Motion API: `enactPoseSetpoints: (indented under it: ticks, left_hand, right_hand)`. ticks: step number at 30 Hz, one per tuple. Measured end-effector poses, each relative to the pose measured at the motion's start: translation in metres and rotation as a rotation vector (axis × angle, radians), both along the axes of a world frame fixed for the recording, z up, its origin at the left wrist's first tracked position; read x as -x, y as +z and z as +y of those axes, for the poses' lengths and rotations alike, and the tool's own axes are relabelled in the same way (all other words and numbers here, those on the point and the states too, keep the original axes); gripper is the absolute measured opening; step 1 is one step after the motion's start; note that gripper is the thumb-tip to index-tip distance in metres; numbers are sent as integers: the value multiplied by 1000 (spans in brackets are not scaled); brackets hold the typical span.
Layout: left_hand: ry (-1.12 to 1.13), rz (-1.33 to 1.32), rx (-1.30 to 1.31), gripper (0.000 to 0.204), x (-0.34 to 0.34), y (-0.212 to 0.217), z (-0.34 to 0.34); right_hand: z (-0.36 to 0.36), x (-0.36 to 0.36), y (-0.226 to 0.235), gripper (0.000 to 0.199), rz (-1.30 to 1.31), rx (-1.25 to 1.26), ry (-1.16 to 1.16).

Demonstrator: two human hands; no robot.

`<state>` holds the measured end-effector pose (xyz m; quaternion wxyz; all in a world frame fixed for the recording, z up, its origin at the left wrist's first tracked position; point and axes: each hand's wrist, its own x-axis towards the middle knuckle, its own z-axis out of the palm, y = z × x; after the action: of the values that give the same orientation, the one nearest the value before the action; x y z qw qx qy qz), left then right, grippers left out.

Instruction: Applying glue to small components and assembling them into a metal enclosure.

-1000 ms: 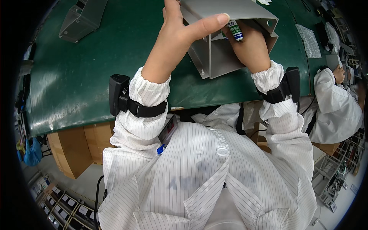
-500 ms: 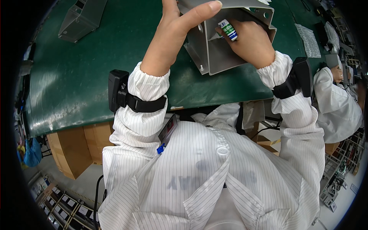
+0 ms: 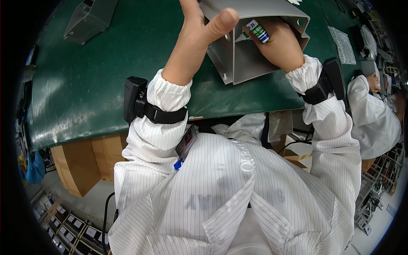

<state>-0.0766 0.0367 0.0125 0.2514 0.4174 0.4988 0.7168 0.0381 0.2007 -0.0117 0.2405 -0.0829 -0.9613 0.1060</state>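
Observation:
A grey sheet-metal housing [image 3: 255, 70] lies on the green table, its open side toward me. My right hand [image 3: 280, 44] reaches into that opening, with its fingers closed around a small white, green and blue squeeze tube [image 3: 258, 32]. The tube's pale, narrow tip points left toward the inner wall; whether it touches there I cannot tell. Beside the housing's upper left edge is my left hand [image 3: 197, 34], its thumb stretched out and apart from the fingers. The top of the picture cuts off those fingers, so any contact with the housing is hidden.
A second grey metal housing [image 3: 89, 21] stands at the table's far left. Bubble wrap [image 3: 341, 44] lies toward the right end of the green table [image 3: 106, 85]. A co-worker in a white sleeve [image 3: 374, 114] sits at the right. Cardboard boxes [image 3: 78, 165] stand below the table's edge.
The housing has shifted slightly right and down. My right hand and the tube have moved a little to the right with it. My left thumb has tipped and moved slightly left and down.

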Motion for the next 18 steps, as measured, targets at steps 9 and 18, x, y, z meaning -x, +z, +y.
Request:
enactPoseSetpoints:
  ticks: [9,18]
  left_hand:
    - [120,401,112,130,14,-30,3]
    - [162,159,57,95,-4,-24,14]
  right_hand:
    - [-1,-1,3,23,15,-11,45]
    - [0,-6,6,20,-21,24,19]
